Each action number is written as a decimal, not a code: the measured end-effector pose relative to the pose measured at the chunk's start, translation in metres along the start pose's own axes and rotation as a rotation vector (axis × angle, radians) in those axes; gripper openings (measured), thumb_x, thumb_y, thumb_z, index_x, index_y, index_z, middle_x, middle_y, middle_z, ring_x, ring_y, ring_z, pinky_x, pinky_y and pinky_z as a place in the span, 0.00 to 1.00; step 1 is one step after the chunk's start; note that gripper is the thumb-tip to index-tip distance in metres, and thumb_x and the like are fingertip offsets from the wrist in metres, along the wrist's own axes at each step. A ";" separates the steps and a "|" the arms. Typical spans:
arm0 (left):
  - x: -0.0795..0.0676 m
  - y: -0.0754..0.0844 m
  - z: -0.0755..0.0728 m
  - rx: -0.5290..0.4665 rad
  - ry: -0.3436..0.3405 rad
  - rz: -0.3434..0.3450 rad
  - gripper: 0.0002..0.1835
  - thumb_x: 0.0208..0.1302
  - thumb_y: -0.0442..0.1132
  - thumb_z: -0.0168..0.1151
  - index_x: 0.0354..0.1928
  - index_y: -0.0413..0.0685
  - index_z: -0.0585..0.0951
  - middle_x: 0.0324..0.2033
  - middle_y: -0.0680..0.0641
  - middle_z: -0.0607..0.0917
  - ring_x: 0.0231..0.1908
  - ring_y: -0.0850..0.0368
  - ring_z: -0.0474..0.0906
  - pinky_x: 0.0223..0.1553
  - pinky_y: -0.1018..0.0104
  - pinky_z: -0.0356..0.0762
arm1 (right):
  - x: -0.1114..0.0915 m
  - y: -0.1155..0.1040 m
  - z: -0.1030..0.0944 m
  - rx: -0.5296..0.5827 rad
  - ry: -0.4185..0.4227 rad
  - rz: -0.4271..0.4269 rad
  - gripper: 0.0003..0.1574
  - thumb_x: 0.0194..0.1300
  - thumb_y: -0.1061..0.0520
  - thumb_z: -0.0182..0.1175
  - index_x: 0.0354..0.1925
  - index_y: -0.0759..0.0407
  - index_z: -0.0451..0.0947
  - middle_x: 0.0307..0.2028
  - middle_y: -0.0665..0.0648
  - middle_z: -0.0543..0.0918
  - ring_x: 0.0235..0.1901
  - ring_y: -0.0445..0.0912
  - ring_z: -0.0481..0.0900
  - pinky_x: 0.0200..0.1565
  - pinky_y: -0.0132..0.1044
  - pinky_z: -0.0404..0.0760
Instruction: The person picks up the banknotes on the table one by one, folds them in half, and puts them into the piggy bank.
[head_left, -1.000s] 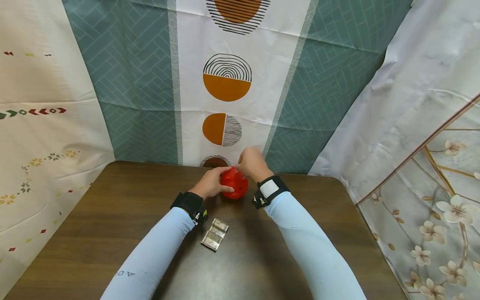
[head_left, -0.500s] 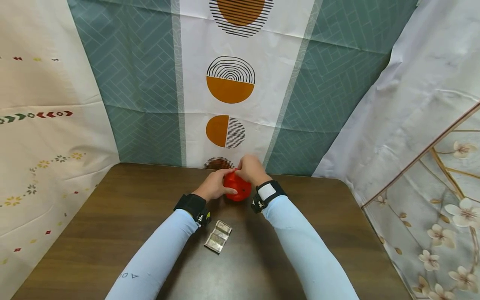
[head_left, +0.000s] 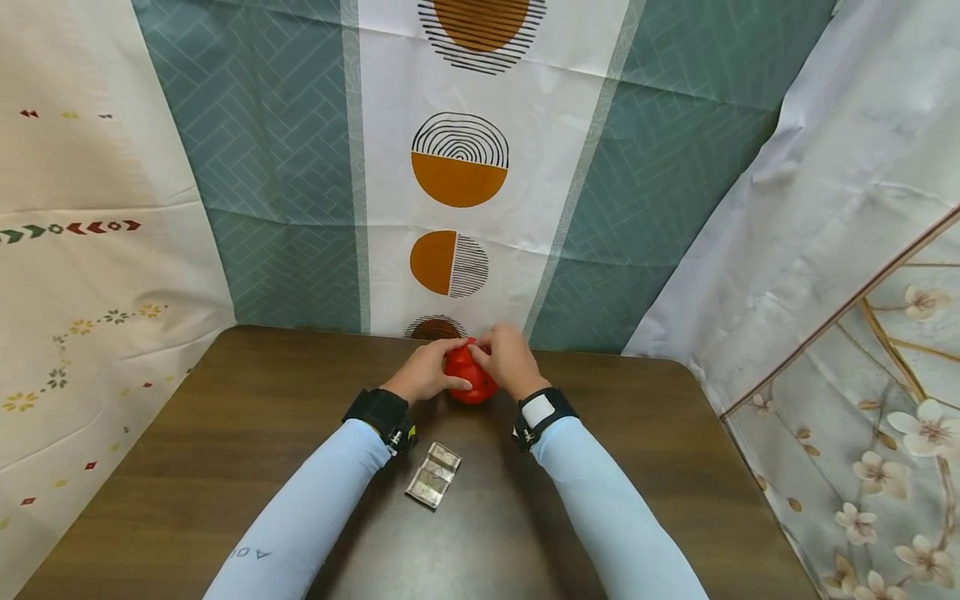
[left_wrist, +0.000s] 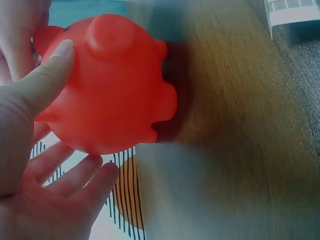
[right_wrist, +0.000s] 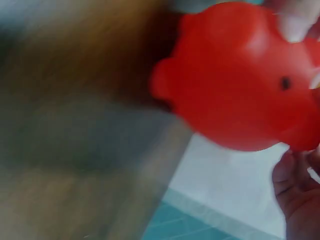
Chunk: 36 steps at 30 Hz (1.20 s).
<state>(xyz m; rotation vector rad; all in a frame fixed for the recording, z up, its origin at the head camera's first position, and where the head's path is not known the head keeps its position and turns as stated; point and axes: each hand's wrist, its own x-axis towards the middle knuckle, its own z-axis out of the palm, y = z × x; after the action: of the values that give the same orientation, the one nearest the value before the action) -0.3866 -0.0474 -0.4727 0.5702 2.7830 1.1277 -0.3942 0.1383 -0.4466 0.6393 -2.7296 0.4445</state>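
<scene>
A red piggy bank [head_left: 472, 385] stands at the back of the table, its snout and feet visible in the left wrist view. My left hand [head_left: 424, 372] holds it from the left, thumb across its front near the snout and fingers spread along the far side. On the other side, my right hand [head_left: 512, 360] has its thumb laid over the upper front of the bank. Its bent fingers [right_wrist: 291, 185] meet the bank by the ear in the right wrist view. The bank's top is hidden by the hands. A creased, folded banknote [head_left: 433, 476] lies nearer me, between the forearms.
The brown wooden table [head_left: 225, 442] ends close behind the bank, against a patterned cloth [head_left: 457, 275]. A pale cloth hangs on the left, a flowered one on the right. Both wrists carry black straps [head_left: 542, 412].
The right hand has come down from above the bank and turned, so its thumb now lies on the bank's upper front. The left hand keeps its hold; the banknote has stayed put.
</scene>
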 end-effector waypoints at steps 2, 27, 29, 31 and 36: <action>-0.001 -0.001 0.000 0.007 -0.002 0.004 0.45 0.57 0.48 0.78 0.75 0.50 0.69 0.71 0.41 0.74 0.68 0.40 0.73 0.69 0.44 0.72 | -0.008 0.004 0.007 -0.074 0.049 -0.082 0.15 0.72 0.47 0.63 0.37 0.53 0.91 0.28 0.54 0.78 0.31 0.48 0.76 0.34 0.38 0.81; -0.107 -0.012 0.009 0.163 0.180 -0.042 0.12 0.64 0.43 0.73 0.38 0.44 0.80 0.35 0.46 0.77 0.33 0.53 0.75 0.35 0.60 0.76 | -0.031 -0.042 -0.010 -0.082 -0.098 -0.679 0.02 0.65 0.55 0.67 0.37 0.50 0.83 0.31 0.47 0.82 0.31 0.41 0.78 0.38 0.31 0.82; -0.127 -0.011 0.014 0.185 0.127 -0.043 0.12 0.64 0.44 0.72 0.30 0.48 0.78 0.28 0.50 0.73 0.27 0.58 0.69 0.29 0.65 0.68 | -0.039 -0.053 -0.003 -0.071 -0.242 -0.726 0.03 0.66 0.53 0.66 0.39 0.48 0.84 0.31 0.46 0.81 0.30 0.38 0.77 0.36 0.27 0.79; -0.142 -0.009 0.020 0.183 0.072 -0.062 0.16 0.64 0.45 0.72 0.26 0.50 0.75 0.26 0.51 0.71 0.25 0.58 0.66 0.27 0.66 0.64 | -0.047 -0.061 0.005 -0.067 -0.374 -0.732 0.07 0.66 0.51 0.66 0.43 0.47 0.84 0.33 0.46 0.80 0.31 0.36 0.75 0.34 0.24 0.75; -0.158 -0.004 0.034 0.178 -0.007 -0.130 0.18 0.63 0.52 0.71 0.33 0.46 0.77 0.32 0.47 0.71 0.30 0.53 0.68 0.31 0.59 0.69 | -0.055 -0.066 0.022 -0.091 -0.530 -0.650 0.20 0.60 0.47 0.70 0.52 0.42 0.83 0.41 0.47 0.73 0.35 0.37 0.72 0.34 0.25 0.72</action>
<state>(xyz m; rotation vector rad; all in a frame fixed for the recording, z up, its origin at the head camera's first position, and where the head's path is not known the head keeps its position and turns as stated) -0.2343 -0.0868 -0.5096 0.3992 2.8851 0.8579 -0.3214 0.0949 -0.4708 1.7371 -2.7319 -0.0185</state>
